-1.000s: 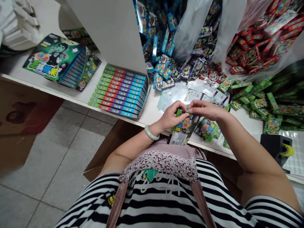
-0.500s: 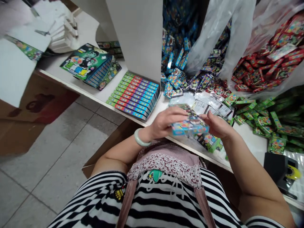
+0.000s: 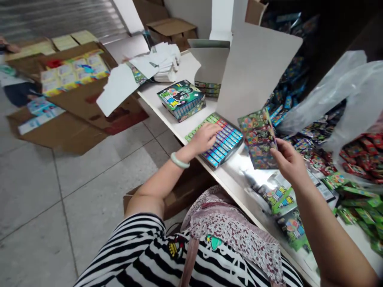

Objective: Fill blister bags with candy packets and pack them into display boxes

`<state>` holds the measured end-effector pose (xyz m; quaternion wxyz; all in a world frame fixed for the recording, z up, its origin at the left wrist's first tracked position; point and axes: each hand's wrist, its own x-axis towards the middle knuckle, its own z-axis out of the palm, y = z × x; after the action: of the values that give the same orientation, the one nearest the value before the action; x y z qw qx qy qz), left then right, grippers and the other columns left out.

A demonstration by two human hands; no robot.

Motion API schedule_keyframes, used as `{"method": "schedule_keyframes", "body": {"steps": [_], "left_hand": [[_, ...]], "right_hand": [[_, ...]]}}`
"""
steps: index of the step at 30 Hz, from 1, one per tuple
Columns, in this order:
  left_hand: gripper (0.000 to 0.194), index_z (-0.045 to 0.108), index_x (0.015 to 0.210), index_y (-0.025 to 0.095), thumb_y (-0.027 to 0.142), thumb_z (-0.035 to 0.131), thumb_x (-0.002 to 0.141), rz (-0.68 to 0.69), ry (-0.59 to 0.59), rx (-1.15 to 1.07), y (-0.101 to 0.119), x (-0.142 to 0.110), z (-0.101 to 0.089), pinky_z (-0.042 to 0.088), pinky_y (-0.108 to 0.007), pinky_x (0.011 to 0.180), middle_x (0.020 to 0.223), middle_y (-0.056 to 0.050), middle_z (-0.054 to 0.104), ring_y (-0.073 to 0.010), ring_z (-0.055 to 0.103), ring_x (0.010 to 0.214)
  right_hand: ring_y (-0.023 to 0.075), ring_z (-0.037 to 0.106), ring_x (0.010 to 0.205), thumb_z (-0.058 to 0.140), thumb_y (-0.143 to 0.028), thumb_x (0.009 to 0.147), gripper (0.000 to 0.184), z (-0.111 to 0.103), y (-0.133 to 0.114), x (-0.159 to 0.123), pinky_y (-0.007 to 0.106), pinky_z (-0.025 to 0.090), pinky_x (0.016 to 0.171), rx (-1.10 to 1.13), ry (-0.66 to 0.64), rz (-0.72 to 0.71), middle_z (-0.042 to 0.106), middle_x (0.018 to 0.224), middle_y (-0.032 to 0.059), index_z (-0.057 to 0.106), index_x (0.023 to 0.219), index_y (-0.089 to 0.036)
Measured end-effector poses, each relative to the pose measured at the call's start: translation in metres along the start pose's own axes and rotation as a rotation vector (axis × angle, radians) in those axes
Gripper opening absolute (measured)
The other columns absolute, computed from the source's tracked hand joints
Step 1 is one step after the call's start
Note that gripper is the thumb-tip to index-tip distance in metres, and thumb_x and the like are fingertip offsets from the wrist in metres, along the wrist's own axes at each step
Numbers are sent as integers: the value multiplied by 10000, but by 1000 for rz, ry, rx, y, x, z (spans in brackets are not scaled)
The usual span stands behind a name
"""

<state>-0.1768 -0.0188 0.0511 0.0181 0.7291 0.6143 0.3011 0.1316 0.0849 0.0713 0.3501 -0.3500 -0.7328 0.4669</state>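
My left hand [image 3: 206, 138], a pale bangle on its wrist, lies over the open display box [image 3: 216, 165]. Its fingers are stretched out and touch the small coloured boxes [image 3: 227, 137] packed in rows there, green through red and purple to blue. In my right hand [image 3: 289, 161] is a flat row of small printed boxes [image 3: 259, 139], pinched at its right edge between thumb and fingers. It is held tilted up, just right of the display box, with its printed broad side towards me.
A closed green display box [image 3: 181, 99] stands further left on the white table. White folded cartons [image 3: 167, 59] are stacked behind it. Loose red boxes [image 3: 365, 155] and green boxes [image 3: 362, 207] lie at the right by plastic bags [image 3: 326, 91]. Cardboard cartons [image 3: 80, 127] stand on the floor.
My left hand has let go of the row of small boxes and moved left onto the display box. My right hand alone now holds the row, raised and turned. The view has swung left.
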Motion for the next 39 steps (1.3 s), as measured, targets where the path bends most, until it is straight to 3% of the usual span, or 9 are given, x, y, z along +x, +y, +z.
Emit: {"method": "schedule_keyframes", "body": {"steps": [3,6,16,22,26,29,34,36,39], "left_hand": [[329,673,1144,149,173,454,899,-54,-205,72,-39,26,-4,437,-455,1054,1181,-121,662,-253,562,1131],[258,692,1050,139,202,489,904,-60,-290,122,-52,41,3,454,-416,1016,1107,-127,650,-260,557,1086],[258,690,1079,150,199,509,903,-63,-243,117,-50,36,7,460,-407,1034,1090,-110,670,-252,574,1111],[236,679,1032,128,215,495,914,-59,-245,113,-45,30,4,468,-411,1016,1046,-126,690,-256,594,1066],[223,681,1021,142,227,505,915,-49,-241,52,-49,23,2,474,-414,993,1045,-118,678,-257,583,1055],[185,685,978,147,243,540,915,-79,-156,-5,-61,17,-1,458,-399,1024,1087,-116,649,-245,561,1095],[285,614,1168,83,245,559,940,-363,171,5,-70,14,-8,451,-369,1036,1159,-146,619,-224,564,1122],[322,607,1208,73,258,566,948,-330,99,17,-66,18,-7,444,-354,1049,1195,-157,619,-225,561,1148],[273,699,1040,94,285,514,977,-249,-177,94,-63,28,-1,452,-353,1018,1082,-148,662,-237,587,1070]], "right_hand": [[264,650,1045,586,-394,878,407,23,-13,33,471,509,977,-143,53,-168,696,1163,84,615,1244,-219],[273,649,1007,563,-371,865,392,44,-20,56,478,514,952,-225,102,-238,700,1122,97,624,1213,-200],[301,602,1107,486,-344,902,383,83,-34,79,469,470,1017,-300,47,-288,664,1195,116,587,1248,-213],[293,570,1151,425,-316,918,406,123,-18,99,458,456,1040,-377,-9,-337,637,1207,139,546,1288,-197],[295,564,1159,401,-242,906,449,132,-7,101,453,456,1046,-436,-80,-316,630,1214,161,531,1329,-169],[310,560,1176,383,-188,896,540,128,-1,96,467,456,1049,-488,-156,-309,604,1282,179,475,1427,-138],[353,586,1080,322,-170,935,549,132,9,82,523,493,955,-738,-330,-345,634,1229,210,536,1439,-125],[381,554,1151,322,-259,976,507,141,17,76,563,472,975,-805,-330,-395,613,1303,208,596,1389,-151],[438,432,1335,364,-460,982,521,155,34,75,669,393,1030,-844,-265,-414,517,1470,173,609,1371,-215]]}}
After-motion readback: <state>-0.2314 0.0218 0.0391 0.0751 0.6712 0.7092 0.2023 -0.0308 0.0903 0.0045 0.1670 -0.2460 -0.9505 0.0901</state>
